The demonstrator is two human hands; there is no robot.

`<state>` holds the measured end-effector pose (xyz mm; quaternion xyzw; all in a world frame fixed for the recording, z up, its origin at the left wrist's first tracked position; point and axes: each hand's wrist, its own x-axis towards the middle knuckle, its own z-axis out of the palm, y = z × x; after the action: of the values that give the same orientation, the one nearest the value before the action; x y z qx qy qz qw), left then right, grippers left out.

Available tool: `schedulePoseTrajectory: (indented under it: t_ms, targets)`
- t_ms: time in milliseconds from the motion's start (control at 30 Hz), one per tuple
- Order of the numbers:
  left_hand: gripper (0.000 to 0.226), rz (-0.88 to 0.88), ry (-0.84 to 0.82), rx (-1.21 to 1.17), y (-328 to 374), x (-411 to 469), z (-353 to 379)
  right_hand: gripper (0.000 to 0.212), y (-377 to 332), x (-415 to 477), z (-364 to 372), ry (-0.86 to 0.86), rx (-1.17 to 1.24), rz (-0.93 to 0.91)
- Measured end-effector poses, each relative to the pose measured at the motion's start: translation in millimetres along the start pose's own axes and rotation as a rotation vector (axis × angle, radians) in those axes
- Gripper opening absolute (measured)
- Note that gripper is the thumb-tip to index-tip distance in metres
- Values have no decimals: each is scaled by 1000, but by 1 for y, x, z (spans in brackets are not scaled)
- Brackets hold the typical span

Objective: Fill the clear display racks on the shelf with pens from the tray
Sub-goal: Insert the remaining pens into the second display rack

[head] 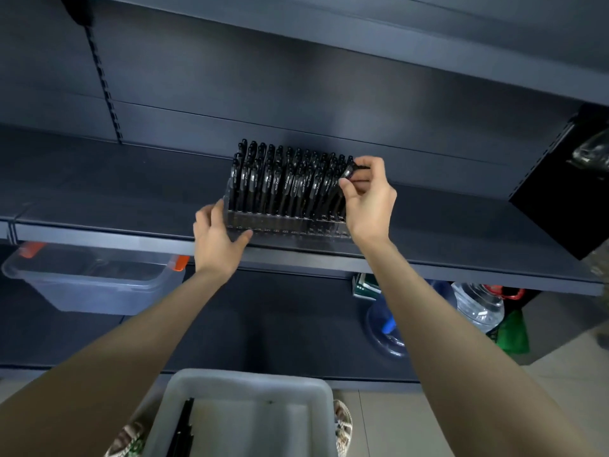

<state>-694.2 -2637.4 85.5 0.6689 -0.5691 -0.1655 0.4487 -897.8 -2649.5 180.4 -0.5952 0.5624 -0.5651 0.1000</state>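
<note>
clear rack [286, 225] at front edge of shelf [99, 209], near middle, packed with upright black pens [280, 183]. left hand [216, 237] grips rack's left end, thumb on front face, fingers round side. right hand [369, 199] pinches one pen [348, 171] near its top at rack's right end, pen tilted. white tray [244, 387] below shelf, loose pens [183, 423] along its left wall.

The clear display rack [286, 224] stands on the shelf [99, 206] at frame centre, nearly full of upright black pens [280, 179]. The white tray [244, 384], bottom centre, holds a few loose pens [184, 420].
</note>
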Motion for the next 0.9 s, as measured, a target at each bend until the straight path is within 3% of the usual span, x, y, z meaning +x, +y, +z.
schedulePoseTrajectory:
  t_ms: [233, 567, 900]
  targets:
    - [66, -20, -14, -15, -6, 19, 10, 26, 8, 9, 10, 16, -81, -146]
    - [62, -7, 39, -27, -14, 20, 15, 26, 6, 20, 19, -44, -191, -137]
    - [63, 6, -10, 4, -16, 20, 11, 29, 18, 6, 27, -120, -322, -83]
